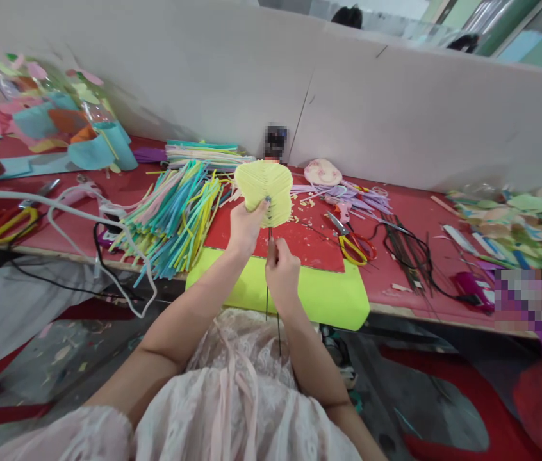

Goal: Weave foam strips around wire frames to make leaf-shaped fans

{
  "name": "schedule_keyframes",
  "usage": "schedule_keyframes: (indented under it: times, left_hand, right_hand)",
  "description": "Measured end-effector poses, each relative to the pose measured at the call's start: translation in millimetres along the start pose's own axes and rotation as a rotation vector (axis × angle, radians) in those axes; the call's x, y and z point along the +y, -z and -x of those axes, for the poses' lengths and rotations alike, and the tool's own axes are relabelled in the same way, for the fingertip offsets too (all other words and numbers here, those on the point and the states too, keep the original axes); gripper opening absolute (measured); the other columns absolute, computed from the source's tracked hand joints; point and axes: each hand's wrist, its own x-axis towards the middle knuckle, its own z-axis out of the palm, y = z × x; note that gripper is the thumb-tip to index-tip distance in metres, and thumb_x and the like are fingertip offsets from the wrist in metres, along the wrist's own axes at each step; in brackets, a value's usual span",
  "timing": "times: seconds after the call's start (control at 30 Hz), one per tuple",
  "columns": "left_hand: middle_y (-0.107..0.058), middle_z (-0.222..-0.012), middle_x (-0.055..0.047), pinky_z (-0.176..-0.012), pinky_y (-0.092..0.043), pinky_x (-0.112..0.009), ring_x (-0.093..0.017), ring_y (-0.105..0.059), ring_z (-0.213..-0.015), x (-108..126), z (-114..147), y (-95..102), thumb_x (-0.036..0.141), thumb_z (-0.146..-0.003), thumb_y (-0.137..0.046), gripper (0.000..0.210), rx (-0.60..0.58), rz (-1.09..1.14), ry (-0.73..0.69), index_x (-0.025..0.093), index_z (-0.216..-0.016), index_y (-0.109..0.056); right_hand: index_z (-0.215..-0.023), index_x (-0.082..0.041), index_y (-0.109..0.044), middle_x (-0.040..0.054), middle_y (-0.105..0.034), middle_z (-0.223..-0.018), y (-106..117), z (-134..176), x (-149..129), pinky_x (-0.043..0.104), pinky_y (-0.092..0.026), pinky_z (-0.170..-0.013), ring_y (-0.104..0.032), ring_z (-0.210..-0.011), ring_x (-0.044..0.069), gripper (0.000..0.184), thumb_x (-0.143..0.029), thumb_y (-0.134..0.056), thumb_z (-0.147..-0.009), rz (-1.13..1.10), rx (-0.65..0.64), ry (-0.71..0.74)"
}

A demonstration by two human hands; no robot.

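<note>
Held up in front of me is a pale yellow, ribbed, heart-like craft piece (pixel 275 182) with a seam down its middle. My left hand (pixel 246 225) pinches its lower left part, the thumb lying on its face. Below it, my right hand (pixel 282 266) is closed around thin dark wire stems (pixel 279 333), which run up to the piece and hang down past the fist. Under both hands lie a red board (pixel 232 239) and a bright yellow-green sheet (pixel 321 298) at the table edge.
Left of the board lies a large bundle of coloured strips (pixel 179 214). Yellow-handled scissors (pixel 352 246) rest at right, beside dark wires and a cable (pixel 408 256). A white cable (pixel 73 203) loops at left. Paper pieces (pixel 521 218) pile up far right.
</note>
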Motion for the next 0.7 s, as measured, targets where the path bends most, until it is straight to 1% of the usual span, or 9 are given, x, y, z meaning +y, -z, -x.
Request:
schedule_keyframes:
  times: [0.13,0.23,0.3,0.4,0.47,0.53,0.6,0.67,0.7]
  left_hand:
    - [-0.07,-0.088,-0.009,-0.081,-0.05,-0.033,-0.019,-0.065,-0.085,-4.9,0.3,1.2,0.031,-0.061,-0.074,0.032,0.007,0.014,0.01,0.013,-0.087,-0.067]
    - [-0.07,-0.091,-0.01,-0.086,-0.049,-0.035,-0.021,-0.065,-0.092,-1.8,-1.4,3.6,0.032,-0.061,-0.074,0.035,0.01,0.045,0.003,0.013,-0.089,-0.067]
    - [-0.07,-0.097,-0.01,-0.09,-0.047,-0.037,-0.022,-0.063,-0.099,5.5,-5.0,5.5,0.033,-0.062,-0.075,0.037,-0.031,0.105,0.021,0.014,-0.092,-0.066]
    - [-0.069,-0.104,-0.009,-0.095,-0.046,-0.036,-0.022,-0.061,-0.107,21.5,-12.0,8.4,0.033,-0.066,-0.073,0.036,-0.189,0.226,0.096,0.017,-0.097,-0.065]
    - [-0.068,-0.107,-0.009,-0.094,-0.047,-0.034,-0.022,-0.06,-0.109,30.4,-14.4,9.8,0.035,-0.069,-0.071,0.035,-0.268,0.28,0.122,0.018,-0.098,-0.065]
    - [-0.068,-0.108,-0.008,-0.093,-0.048,-0.032,-0.021,-0.06,-0.109,34.0,-12.8,10.1,0.037,-0.07,-0.07,0.034,-0.315,0.311,0.124,0.019,-0.099,-0.065]
    - [-0.068,-0.109,-0.009,-0.091,-0.049,-0.032,-0.022,-0.06,-0.108,31.3,-8.1,8.8,0.039,-0.071,-0.07,0.035,-0.385,0.328,0.156,0.019,-0.099,-0.066]
    - [-0.067,-0.109,-0.011,-0.09,-0.05,-0.032,-0.023,-0.06,-0.107,24.1,-2.9,6.0,0.042,-0.072,-0.069,0.037,-0.464,0.324,0.23,0.018,-0.099,-0.066]
    - [-0.066,-0.111,-0.012,-0.089,-0.05,-0.033,-0.024,-0.06,-0.108,20.0,-0.8,4.3,0.046,-0.073,-0.066,0.039,-0.489,0.311,0.271,0.018,-0.1,-0.065]
  right_hand:
    - [-0.071,-0.019,-0.052,-0.0046,-0.033,-0.051,-0.9,1.0,1.3,0.023,-0.021,-0.05,-0.032,-0.046,0.01,0.028,-0.031,-0.037,-0.092,-0.028,-0.016,0.003]
    - [-0.069,-0.02,-0.049,-0.0051,-0.033,-0.052,-1.9,-2.4,1.0,0.023,-0.021,-0.05,-0.031,-0.046,0.01,0.028,-0.033,-0.04,-0.092,-0.178,-0.027,-0.01]
    - [-0.067,-0.021,-0.047,-0.0056,-0.033,-0.053,-1.4,-9.7,1.9,0.022,-0.022,-0.05,-0.032,-0.047,0.01,0.03,-0.038,-0.041,-0.091,-0.337,-0.063,-0.035]
    - [-0.067,-0.021,-0.048,-0.0063,-0.034,-0.051,4.9,-26.2,6.2,0.021,-0.024,-0.048,-0.033,-0.047,0.009,0.035,-0.047,-0.043,-0.089,-0.604,-0.211,-0.107]
    - [-0.072,-0.021,-0.052,-0.0057,-0.039,-0.054,12.8,-35.2,9.8,0.02,-0.029,-0.049,-0.036,-0.048,0.009,0.035,-0.052,-0.047,-0.085,-0.779,-0.336,-0.161]
    - [-0.077,-0.021,-0.056,-0.004,-0.047,-0.059,21.8,-38.3,11.9,0.021,-0.033,-0.05,-0.041,-0.051,0.01,0.035,-0.055,-0.051,-0.081,-0.968,-0.456,-0.226]
    - [-0.082,-0.021,-0.057,-0.0027,-0.051,-0.063,29.4,-35.7,11.6,0.021,-0.035,-0.049,-0.042,-0.049,0.009,0.036,-0.056,-0.053,-0.08,-1.138,-0.591,-0.304]
    - [-0.087,-0.021,-0.058,-0.0044,-0.049,-0.059,34.8,-31.0,9.7,0.021,-0.032,-0.044,-0.035,-0.042,0.007,0.032,-0.052,-0.055,-0.081,-1.231,-0.675,-0.362]
    - [-0.09,-0.021,-0.058,-0.0059,-0.047,-0.056,36.7,-29.1,8.8,0.02,-0.029,-0.041,-0.029,-0.038,0.006,0.029,-0.048,-0.056,-0.081,-1.242,-0.673,-0.374]
